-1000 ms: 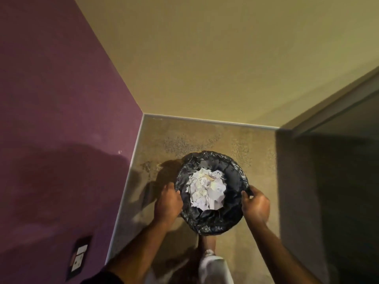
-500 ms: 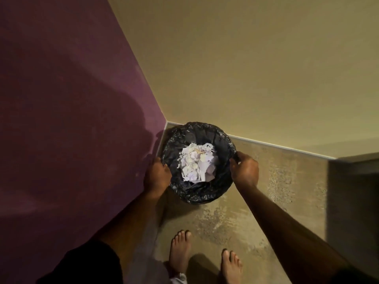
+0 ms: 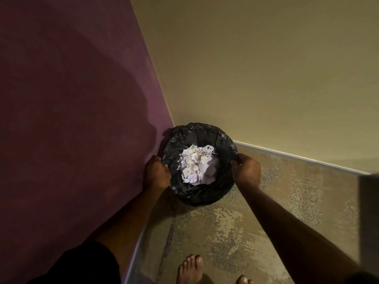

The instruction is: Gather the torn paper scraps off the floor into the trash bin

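Note:
A round trash bin (image 3: pixel 207 194) lined with a black plastic bag stands in the corner where the purple and cream walls meet. Inside lies a heap of crumpled white paper scraps (image 3: pixel 198 165). My left hand (image 3: pixel 156 173) grips the bin's left rim, fingers curled over the edge. On the opposite side my right hand (image 3: pixel 247 171) grips the right rim in the same way. No loose scraps show on the visible floor.
The purple wall (image 3: pixel 82 119) runs close along the left, the cream wall (image 3: pixel 256 68) behind the bin. Mottled beige floor (image 3: pixel 225 226) stretches right and toward me. My bare feet (image 3: pixel 190 269) stand at the bottom edge. A dark panel (image 3: pixel 369 212) stands at far right.
The bin, held in both hands, has moved from open floor into the wall corner. The view has swung so the corner now lies straight ahead.

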Demonstrator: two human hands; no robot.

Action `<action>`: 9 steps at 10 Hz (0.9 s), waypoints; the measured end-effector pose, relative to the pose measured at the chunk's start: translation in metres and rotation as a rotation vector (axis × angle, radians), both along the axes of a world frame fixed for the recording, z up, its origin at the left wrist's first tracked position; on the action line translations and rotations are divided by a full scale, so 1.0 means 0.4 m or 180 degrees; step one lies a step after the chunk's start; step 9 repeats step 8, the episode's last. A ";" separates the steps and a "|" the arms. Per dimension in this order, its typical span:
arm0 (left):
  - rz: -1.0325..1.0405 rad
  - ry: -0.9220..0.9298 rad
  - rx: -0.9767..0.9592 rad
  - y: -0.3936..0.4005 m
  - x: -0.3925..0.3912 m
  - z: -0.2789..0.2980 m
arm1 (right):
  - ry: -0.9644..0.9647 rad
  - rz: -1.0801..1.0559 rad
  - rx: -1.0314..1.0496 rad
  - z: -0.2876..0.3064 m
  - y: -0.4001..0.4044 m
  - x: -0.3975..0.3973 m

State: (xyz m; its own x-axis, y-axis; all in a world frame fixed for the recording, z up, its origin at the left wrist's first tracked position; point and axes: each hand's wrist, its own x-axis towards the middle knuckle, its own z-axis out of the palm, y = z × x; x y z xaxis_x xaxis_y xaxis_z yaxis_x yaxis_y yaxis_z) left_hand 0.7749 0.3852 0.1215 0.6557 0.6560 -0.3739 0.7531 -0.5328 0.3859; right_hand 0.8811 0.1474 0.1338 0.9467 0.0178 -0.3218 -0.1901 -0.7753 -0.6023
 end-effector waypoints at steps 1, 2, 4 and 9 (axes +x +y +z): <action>0.0072 0.0006 0.0022 -0.013 0.006 -0.005 | -0.0070 0.0015 -0.0052 -0.008 0.000 0.007; 0.0101 0.0024 0.0031 -0.026 0.018 0.010 | 0.0027 -0.0003 -0.0081 -0.014 -0.001 0.017; -0.0773 -0.0167 0.0688 -0.081 0.016 0.051 | 0.0080 0.0136 -0.0468 0.006 0.008 0.009; -0.2151 -0.0246 0.1401 -0.146 0.062 0.046 | -0.1239 0.2121 -0.1461 0.014 0.041 -0.014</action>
